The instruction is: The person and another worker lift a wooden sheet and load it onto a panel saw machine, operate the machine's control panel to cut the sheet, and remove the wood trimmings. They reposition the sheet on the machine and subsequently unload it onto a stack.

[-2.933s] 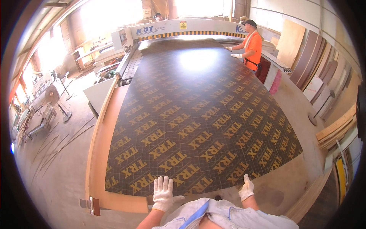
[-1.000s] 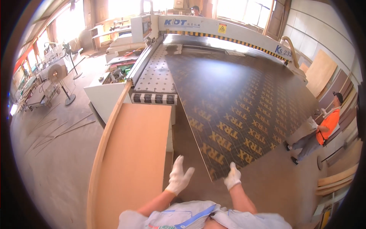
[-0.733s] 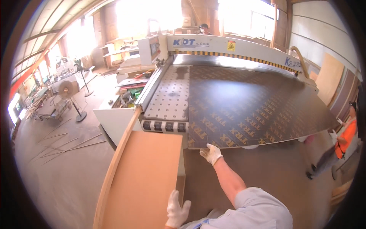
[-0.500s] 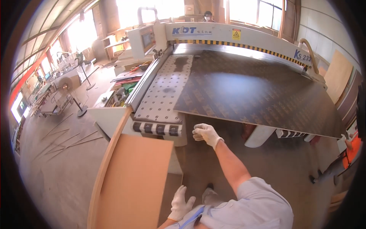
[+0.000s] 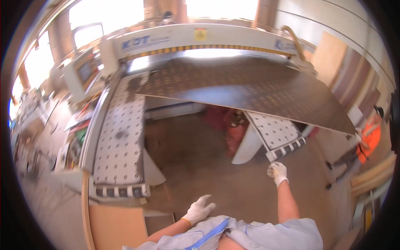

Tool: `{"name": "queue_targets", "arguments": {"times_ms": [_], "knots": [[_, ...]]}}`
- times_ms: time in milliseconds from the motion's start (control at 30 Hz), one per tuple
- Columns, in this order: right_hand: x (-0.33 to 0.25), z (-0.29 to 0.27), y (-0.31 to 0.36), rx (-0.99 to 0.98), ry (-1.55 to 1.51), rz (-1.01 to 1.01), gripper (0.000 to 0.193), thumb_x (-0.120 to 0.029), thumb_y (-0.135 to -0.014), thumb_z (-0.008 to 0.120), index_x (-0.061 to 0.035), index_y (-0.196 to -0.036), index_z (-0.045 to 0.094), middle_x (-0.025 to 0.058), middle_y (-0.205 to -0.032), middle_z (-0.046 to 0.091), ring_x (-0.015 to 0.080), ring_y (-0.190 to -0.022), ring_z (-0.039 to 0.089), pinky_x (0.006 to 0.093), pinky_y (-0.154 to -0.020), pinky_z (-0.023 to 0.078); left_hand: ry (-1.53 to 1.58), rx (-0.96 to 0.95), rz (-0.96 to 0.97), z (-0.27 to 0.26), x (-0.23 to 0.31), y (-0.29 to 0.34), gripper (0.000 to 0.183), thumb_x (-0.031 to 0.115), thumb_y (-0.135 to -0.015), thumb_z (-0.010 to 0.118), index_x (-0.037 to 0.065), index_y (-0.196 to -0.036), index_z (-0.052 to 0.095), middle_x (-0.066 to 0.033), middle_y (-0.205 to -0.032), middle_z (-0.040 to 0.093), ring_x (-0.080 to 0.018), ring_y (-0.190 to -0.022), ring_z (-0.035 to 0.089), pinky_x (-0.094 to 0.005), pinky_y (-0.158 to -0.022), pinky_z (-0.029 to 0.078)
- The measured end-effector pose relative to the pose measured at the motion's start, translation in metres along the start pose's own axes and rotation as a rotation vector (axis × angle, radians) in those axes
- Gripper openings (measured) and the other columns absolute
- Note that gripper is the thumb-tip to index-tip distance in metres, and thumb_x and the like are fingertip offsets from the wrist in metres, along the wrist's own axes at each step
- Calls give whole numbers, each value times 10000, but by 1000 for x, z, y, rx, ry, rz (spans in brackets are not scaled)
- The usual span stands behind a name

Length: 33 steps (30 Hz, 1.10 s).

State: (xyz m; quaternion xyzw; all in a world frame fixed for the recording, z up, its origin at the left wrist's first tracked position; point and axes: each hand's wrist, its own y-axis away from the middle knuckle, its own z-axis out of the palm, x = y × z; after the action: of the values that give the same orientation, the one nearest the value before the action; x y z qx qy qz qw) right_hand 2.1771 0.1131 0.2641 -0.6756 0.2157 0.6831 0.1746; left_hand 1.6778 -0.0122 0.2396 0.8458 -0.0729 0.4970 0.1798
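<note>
positioning of the panel (image 5: 250,93) seems in hand; its edge should be grasped next. left hand (image 5: 199,210) is spread; whether anything is pinched by right hand (image 5: 278,173) cannot be told.

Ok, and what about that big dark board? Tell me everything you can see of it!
The board is a wide, flat, thin panel, dark brown and shiny, with rows of yellowish print and a pale near edge. It looks like coated wood. It lies skewed on the white machine, over parts of two dotted supports. Its right corner is close to the co-worker; touching, I can't tell. The wearer's left hand and right hand are both off it.
</note>
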Motion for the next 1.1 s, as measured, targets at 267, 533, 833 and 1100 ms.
{"name": "queue_targets", "arguments": {"times_ms": [267,533,833,1100], "knots": [[25,-281,42,580,-250,150,271,-143,-1077,726,-38,-1318,664,126,-963,744,285,-692,723,426,-572,616,-105,-212,63,48,78,-139,774,553,-1066,686,105,-1688,577,-209,-1631,681,-386,-1521,641,-451,-1254,513],[19,-515,4,855,-265,49,243,-198,-1099,731,-65,-1292,667,62,-877,672,199,-620,636,373,-516,525,60,-214,-113,188,152,-144,738,471,-1079,690,37,-1669,597,-186,-1631,690,-328,-1521,645,-402,-1261,502],[32,-751,-23,863,-347,125,623,-470,-1138,723,-28,-1556,589,221,-1375,704,372,-1085,755,504,-876,669,58,-456,15,431,224,-103,663,411,-1108,698,-37,-1593,643,-144,-1419,770,-207,-1222,743,-373,-1112,581],[61,-840,6,834,-671,118,834,-538,-1157,664,20,-1728,424,296,-1643,582,453,-1400,674,554,-1113,613,179,-509,-103,522,320,-69,629,381,-1139,710,-48,-1592,631,-140,-1391,758,-212,-1263,731,-356,-1130,568]]}}
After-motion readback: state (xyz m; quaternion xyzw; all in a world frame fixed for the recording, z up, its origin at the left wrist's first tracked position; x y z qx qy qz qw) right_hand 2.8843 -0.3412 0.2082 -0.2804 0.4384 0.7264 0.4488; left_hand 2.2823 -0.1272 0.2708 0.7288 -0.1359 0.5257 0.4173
